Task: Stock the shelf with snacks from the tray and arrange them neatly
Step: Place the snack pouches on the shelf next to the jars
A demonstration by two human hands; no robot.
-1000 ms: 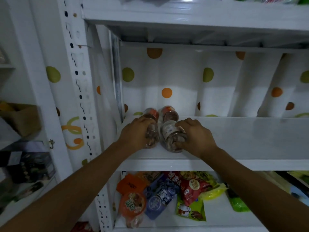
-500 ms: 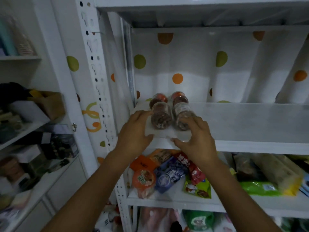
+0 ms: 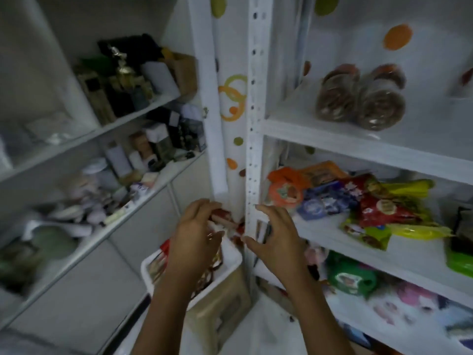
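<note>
I see both hands low in front of the white perforated metal shelf upright [image 3: 252, 149]. My left hand [image 3: 197, 234] hangs over the white plastic tray [image 3: 231, 254], fingers curled and spread, gripping nothing I can make out; blurred reddish snack packs [image 3: 222, 216] lie just past its fingertips. My right hand [image 3: 275, 234] is spread wide and empty, in front of the upright. On the white upper shelf board [image 3: 332, 139], four clear round jars of brown snacks [image 3: 358, 98] lie on their sides, touching. One board down sits a heap of coloured snack bags [image 3: 353, 201].
</note>
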